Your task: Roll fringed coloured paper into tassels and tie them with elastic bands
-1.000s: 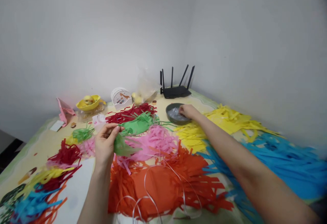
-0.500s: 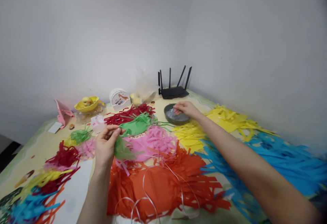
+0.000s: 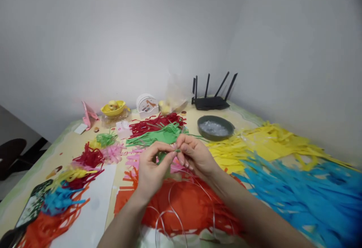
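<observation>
Both hands meet above the orange fringed paper (image 3: 181, 202). My left hand (image 3: 154, 167) is closed in a pinch on a piece of green tissue paper (image 3: 161, 157), whose twisted tip shows between finger and thumb. The fingers of my right hand (image 3: 198, 157) are pinched together against that tip; whatever small thing they hold is hidden. A dark bowl (image 3: 230, 131) with clear, shiny bits inside stands beyond my right hand. Thin white ribbon (image 3: 171, 199) loops below the hands. Pink fringed paper (image 3: 131, 160) lies partly under my left hand.
Green (image 3: 158, 135) and dark red fringed paper (image 3: 166, 120) lie behind; yellow (image 3: 271, 142) and blue (image 3: 305, 187) lie right. Small multicoloured tassels (image 3: 60, 199) line the left. At the back are a black router (image 3: 212, 103), a white holder (image 3: 147, 106) and a yellow dish (image 3: 107, 111).
My right hand has come back from the bowl to meet my left hand at the green tissue paper. The left hand has moved toward the middle, and the view has shifted left.
</observation>
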